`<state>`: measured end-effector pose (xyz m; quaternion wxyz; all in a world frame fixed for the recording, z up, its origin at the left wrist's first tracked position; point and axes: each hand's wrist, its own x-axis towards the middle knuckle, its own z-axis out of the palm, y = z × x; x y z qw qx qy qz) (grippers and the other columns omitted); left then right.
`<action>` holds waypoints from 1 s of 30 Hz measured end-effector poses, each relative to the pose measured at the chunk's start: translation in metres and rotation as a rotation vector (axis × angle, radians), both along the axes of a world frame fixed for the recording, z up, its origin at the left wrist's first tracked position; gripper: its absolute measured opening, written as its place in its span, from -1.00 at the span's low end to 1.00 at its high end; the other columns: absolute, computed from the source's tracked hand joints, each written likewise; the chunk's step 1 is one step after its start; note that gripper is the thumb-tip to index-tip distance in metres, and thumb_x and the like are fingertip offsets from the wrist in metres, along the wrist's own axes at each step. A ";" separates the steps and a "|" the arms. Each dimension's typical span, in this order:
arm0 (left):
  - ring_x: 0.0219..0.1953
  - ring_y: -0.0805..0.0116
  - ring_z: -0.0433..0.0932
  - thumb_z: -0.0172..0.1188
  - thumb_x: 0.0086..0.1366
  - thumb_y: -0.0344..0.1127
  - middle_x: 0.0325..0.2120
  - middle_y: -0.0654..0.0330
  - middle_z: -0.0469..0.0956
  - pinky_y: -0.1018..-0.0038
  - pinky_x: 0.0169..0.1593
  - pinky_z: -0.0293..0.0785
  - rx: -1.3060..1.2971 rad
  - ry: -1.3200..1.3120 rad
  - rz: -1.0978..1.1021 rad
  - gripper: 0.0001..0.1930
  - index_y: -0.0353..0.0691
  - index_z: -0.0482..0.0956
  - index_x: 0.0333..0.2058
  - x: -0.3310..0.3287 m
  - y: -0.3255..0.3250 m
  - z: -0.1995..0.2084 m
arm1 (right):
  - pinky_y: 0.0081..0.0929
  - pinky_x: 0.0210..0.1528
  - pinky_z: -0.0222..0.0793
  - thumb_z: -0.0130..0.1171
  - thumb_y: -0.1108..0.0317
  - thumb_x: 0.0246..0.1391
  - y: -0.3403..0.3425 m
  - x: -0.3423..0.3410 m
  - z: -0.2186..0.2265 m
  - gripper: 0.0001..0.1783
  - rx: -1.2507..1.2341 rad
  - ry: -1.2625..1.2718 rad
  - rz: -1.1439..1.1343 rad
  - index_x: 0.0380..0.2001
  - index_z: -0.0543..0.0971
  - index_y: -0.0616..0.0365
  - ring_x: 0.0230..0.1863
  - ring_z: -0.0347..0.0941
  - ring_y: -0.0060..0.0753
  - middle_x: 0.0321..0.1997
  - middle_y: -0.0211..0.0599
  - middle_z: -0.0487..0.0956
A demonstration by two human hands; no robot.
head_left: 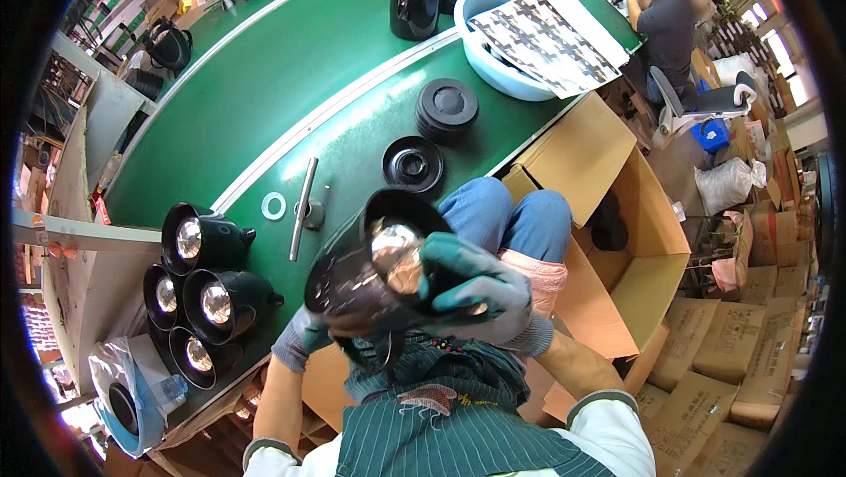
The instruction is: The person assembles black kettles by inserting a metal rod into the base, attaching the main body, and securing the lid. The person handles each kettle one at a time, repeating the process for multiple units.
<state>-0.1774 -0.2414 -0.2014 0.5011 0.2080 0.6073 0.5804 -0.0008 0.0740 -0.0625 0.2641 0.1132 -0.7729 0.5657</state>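
A glossy black vacuum jug body [339, 279] is held tilted over my lap, its wide open end showing a shiny silver liner [397, 252]. My left hand [304, 336], in a grey and green glove, grips its lower left side; most of those fingers are hidden behind the jug. My gloved right hand [485, 288] is closed at the open end, fingers bent over the rim beside the liner. On the green bench just beyond lie a round black base [412, 165], a stack of black discs [447, 109], a metal T-shaped tool [305, 210] and a pale ring [273, 206].
Several similar jug bodies [216, 303] lie at the left, liners showing. An open cardboard box [648, 248] with black parts stands right of my knees. A light blue basin [480, 45] holds patterned sheets [546, 41]. Black jugs [414, 1] line the far bench; a co-worker [674, 28] sits far right.
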 end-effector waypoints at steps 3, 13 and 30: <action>0.19 0.27 0.49 0.27 0.39 -0.29 0.21 0.12 0.51 0.28 0.29 0.45 -0.002 -0.015 -0.064 -0.41 -0.23 0.36 0.35 0.007 0.001 -0.033 | 0.02 0.44 0.27 0.62 0.34 -0.17 -0.013 0.001 -0.008 -0.55 0.013 -0.106 0.116 -0.17 0.66 0.10 0.46 0.30 0.24 0.41 0.17 0.41; 0.26 0.24 0.42 0.22 0.41 -0.24 0.28 0.15 0.43 0.24 0.35 0.37 -0.079 -0.020 0.100 -0.42 -0.14 0.35 0.36 -0.018 0.004 -0.078 | -0.07 0.33 0.32 0.47 0.07 0.01 0.016 -0.064 -0.014 -0.40 0.213 -0.220 0.244 0.11 0.63 0.05 0.22 0.53 -0.06 0.20 -0.17 0.61; 0.37 0.18 0.31 0.13 0.43 -0.15 0.39 0.21 0.30 0.17 0.44 0.24 -0.101 -0.055 0.037 -0.43 0.02 0.33 0.39 -0.015 0.006 -0.106 | -0.11 0.08 0.51 0.61 0.08 -0.23 0.033 -0.144 -0.085 -0.30 0.193 -0.901 -0.755 -0.02 0.56 0.10 0.07 0.56 0.09 0.15 0.00 0.50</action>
